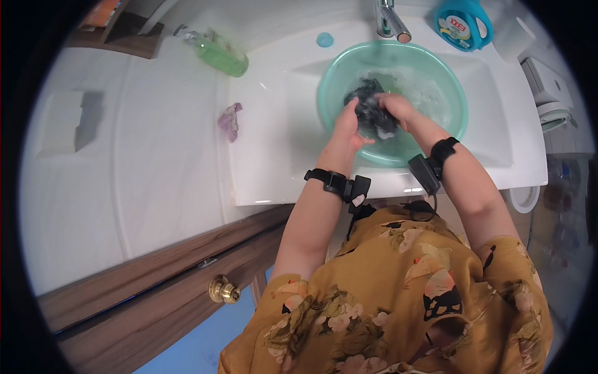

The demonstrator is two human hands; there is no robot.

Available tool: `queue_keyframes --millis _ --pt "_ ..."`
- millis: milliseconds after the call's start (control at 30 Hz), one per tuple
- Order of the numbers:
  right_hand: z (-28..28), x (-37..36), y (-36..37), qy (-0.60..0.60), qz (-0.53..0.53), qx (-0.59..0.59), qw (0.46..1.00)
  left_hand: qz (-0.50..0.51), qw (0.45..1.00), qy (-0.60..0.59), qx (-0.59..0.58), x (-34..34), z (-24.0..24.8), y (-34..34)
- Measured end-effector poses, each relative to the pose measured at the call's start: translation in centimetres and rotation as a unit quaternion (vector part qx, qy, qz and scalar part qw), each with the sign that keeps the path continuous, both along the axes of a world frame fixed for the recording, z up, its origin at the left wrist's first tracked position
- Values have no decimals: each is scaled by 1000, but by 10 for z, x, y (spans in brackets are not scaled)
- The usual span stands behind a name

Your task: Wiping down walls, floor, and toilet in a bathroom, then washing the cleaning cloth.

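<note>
A wet black cloth [372, 112], partly blurred, is bunched in sudsy water inside a mint-green plastic basin [325, 93]. My left hand [351, 124] grips its left side, thumb up along the fabric and a finger showing below. From the right, my right hand [396, 108] has its fingers curled onto the same cloth; some fingertips are hidden in its folds. A small pale patch shows at the lower end of the bundle. Foam floats mostly in the right part of the basin.
The basin sits in a white washbasin [299, 181] under a chrome tap [394, 23]. A blue detergent bottle [462, 25] stands behind at right. To the left are a green soap bottle [221, 55], a purple cloth [230, 122] and a wooden door with a brass knob [224, 290].
</note>
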State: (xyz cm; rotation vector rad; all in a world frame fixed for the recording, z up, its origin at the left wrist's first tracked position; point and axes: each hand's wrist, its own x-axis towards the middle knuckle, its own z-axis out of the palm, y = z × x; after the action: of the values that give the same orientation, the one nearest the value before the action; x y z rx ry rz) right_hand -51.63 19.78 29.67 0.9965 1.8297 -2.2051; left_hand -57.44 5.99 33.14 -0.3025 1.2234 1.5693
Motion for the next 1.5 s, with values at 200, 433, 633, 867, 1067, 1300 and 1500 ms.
queue_keyframes --millis 200,433,633,867,1067,1300,1500 --pt "113 7 -30 250 -29 -156 955 66 993 -27 92 -10 -7 -2" --pt "92 17 -64 299 83 421 852 64 912 -1 404 -23 -30 10" --pt "73 5 -61 224 19 527 820 138 944 42 298 -4 -3 18" --pt "15 0 -2 82 -14 323 943 76 973 215 30 3 -5 19" --pt "-4 91 49 48 135 501 853 -44 863 483 -138 1 -39 -13" --pt "11 202 99 -48 114 762 635 -198 628 735 -160 13 -37 -19" --pt "-16 233 113 -36 21 690 723 -287 629 696 -195 13 -38 -18"
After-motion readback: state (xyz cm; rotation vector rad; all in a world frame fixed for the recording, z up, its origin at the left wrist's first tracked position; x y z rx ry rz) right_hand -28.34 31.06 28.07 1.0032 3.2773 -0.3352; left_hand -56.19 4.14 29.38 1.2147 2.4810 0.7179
